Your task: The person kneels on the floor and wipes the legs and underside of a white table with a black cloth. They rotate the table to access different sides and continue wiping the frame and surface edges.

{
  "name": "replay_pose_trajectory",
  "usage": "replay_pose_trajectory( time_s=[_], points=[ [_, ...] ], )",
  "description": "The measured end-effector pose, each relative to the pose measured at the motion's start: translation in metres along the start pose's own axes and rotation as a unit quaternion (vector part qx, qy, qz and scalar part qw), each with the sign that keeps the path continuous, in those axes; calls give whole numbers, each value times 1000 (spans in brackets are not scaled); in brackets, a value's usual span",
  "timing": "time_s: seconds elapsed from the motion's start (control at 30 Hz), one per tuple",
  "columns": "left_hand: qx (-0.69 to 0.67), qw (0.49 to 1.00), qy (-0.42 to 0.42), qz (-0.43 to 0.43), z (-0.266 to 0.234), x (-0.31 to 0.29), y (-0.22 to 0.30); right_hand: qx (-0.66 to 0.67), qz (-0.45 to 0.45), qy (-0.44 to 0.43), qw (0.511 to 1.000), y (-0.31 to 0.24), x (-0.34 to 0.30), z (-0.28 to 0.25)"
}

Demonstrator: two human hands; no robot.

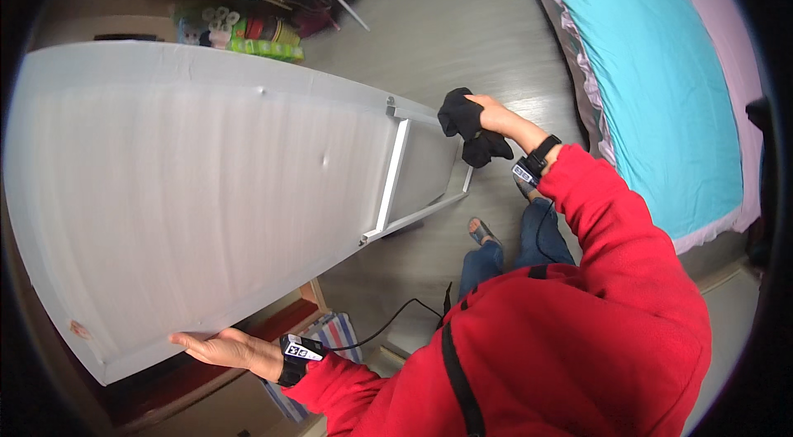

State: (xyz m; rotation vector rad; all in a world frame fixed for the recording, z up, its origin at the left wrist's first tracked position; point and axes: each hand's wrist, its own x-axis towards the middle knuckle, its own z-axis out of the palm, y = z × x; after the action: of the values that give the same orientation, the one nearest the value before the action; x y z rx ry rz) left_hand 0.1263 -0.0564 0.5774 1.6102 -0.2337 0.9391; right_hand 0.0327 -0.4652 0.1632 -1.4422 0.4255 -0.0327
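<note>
A large pale white panel [206, 189] fills the left side; a white metal frame with a crossbar [391, 177] extends from its right end, like a folding table's legs. My left hand [227, 351] holds the panel's near edge, thumb along the rim and the other fingers partly hidden. A crumpled black cloth [462, 113] hangs from my right hand [496, 115], whose fingers are closed around it, beside the frame's end. Small dents and a brown mark [79, 330] show on the panel.
A bed with a turquoise cover [652, 82] and pink ruffled edge stands at right. Grey floor [429, 32] runs between it and the panel. Bags and packages [268, 36] crowd the far left. A striped bag [334, 330] and a wooden edge [312, 295] lie below the panel.
</note>
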Motion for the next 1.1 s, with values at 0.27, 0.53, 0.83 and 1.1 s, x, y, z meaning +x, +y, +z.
replay_pose_trajectory(
  time_s=[0.27,0.53,0.83,1.1],
  points=[
    [1,999,44,-12,2,-10,3,-237,45,-97,966,-6,101,25],
    [-75,993,89,-8,-18,0,-2,-267,30,-110,957,-31,127,48],
    [-94,989,110,-7,-15,-1,2,-240,-58,-100,964,-57,131,46],
    [-116,989,90,-8,-21,1,-3,-284,-39,-84,954,-77,127,47]
  ],
)
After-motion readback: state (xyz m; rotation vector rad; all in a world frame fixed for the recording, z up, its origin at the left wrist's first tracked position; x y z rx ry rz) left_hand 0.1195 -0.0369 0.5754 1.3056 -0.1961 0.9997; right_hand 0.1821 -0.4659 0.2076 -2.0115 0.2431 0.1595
